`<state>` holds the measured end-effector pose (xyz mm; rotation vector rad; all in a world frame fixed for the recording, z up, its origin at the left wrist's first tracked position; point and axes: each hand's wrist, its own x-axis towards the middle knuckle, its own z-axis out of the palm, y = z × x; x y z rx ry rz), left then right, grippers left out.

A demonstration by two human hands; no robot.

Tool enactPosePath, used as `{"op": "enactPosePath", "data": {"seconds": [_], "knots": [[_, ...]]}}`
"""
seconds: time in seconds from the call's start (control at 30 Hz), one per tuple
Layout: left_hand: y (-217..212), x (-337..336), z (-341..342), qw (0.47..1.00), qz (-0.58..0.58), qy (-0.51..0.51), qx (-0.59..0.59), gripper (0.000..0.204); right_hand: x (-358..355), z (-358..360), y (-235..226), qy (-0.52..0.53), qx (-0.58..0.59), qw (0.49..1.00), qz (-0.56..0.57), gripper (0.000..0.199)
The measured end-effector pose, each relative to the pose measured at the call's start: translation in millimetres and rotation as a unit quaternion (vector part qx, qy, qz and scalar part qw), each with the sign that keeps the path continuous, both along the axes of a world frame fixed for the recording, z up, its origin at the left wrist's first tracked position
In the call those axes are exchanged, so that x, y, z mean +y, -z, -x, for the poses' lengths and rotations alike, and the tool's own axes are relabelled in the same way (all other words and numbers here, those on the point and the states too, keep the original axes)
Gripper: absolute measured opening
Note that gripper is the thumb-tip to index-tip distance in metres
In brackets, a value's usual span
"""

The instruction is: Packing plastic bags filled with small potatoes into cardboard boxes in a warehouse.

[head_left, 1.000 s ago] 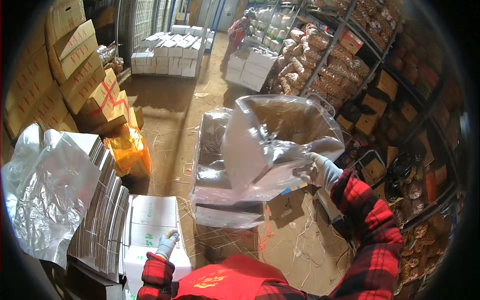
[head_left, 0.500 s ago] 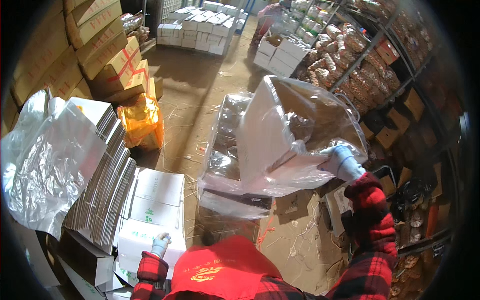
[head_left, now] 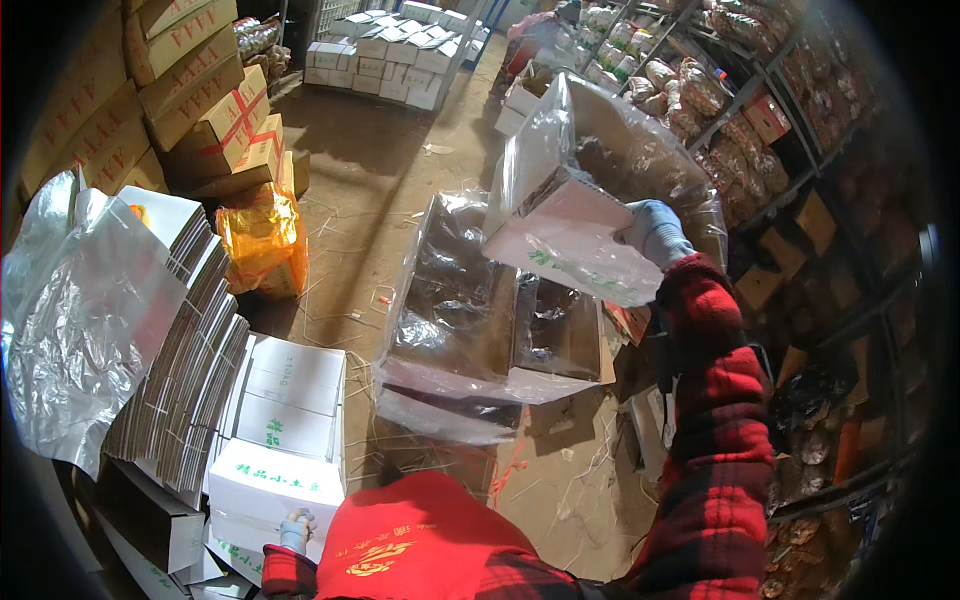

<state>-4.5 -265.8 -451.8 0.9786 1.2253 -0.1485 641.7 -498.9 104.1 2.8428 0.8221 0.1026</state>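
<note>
My right hand (head_left: pixel 660 236), in a pale glove, grips the near edge of a white carton (head_left: pixel 590 235) lined with clear plastic. That carton is tilted and raised, its open top facing away to the right. Below it on the floor stand open cartons (head_left: pixel 450 300) with brown insides, also lined with clear film. My left hand (head_left: pixel 296 530), gloved too, rests at the front of a white carton (head_left: pixel 275 475) with green print. Its fingers are curled; whether something thin is between them cannot be made out.
Flattened cartons (head_left: pixel 190 340) are stacked at left beside a clear plastic sheet (head_left: pixel 80 320). Brown boxes (head_left: pixel 190 90) and an orange bag (head_left: pixel 262 240) stand behind. White cartons (head_left: pixel 400 60) are piled far back. Shelves with bagged goods (head_left: pixel 740 150) line the right; a person (head_left: pixel 540 35) is beyond.
My right hand has lifted the lined carton up and away, uncovering another open carton below. My left hand stays by the white carton, which sits slightly lower and further left in view.
</note>
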Motion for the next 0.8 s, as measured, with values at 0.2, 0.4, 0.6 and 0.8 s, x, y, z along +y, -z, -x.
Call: {"op": "enactPosePath", "data": {"seconds": [0.2, 0.4, 0.6, 0.8], "knots": [[-3, -11, 11, 0.998, 0.008, -0.062, 0.032, 0.029, 7, -58, 73, -0.061, -0.029, 0.995, 0.08, 0.027], [2, -44, 56, 0.969, 0.073, -0.232, -0.034, 0.04, 122, 172, -20, -0.245, 0.145, 0.951, -0.122, 0.022], [58, -95, 119, 0.909, -0.193, -0.198, 0.313, 0.033, 178, 251, 140, -0.178, 0.505, 0.777, -0.332, 0.031], [157, -98, 177, 0.829, -0.097, -0.33, 0.441, 0.051, 173, 400, 517, -0.502, 0.41, 0.76, -0.044, 0.054]]}}
